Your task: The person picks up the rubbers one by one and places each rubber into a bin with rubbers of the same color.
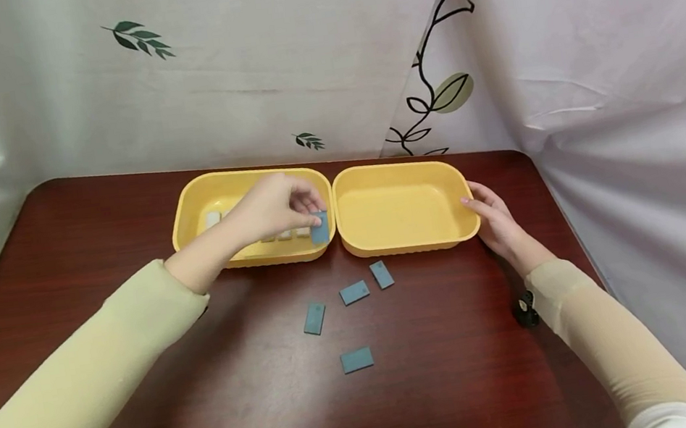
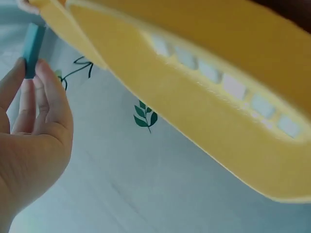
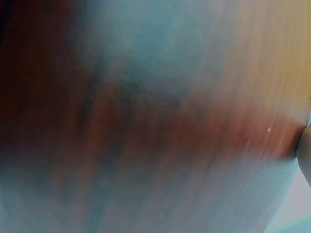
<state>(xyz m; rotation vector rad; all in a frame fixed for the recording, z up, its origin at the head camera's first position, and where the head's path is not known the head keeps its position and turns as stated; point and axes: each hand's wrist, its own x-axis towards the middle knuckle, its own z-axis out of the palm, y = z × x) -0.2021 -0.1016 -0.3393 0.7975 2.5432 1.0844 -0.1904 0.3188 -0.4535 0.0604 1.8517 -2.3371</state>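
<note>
My left hand [image 1: 279, 208] is over the right end of the left yellow bin [image 1: 206, 180]. It pinches a blue-grey rectangular tile [image 1: 319, 228] between thumb and fingers; in the left wrist view the tile [image 2: 33, 48] stands on end in the fingertips. Several small white blocks [image 2: 234, 86] sit in a row inside that bin. At the right end of the right yellow bin [image 1: 405, 212], my right hand [image 1: 497, 221] grips the wall, thumb at the rim and fingers outside. The right wrist view is mostly blurred table, with a bit of finger [image 3: 305, 150] at its edge.
Several blue-grey tiles lie flat and scattered on the dark red table [image 1: 244, 403] before the bins, one tile [image 1: 357, 360] nearest me. Both bins stand side by side near the back edge. A pale patterned curtain [image 1: 270, 70] hangs behind the table.
</note>
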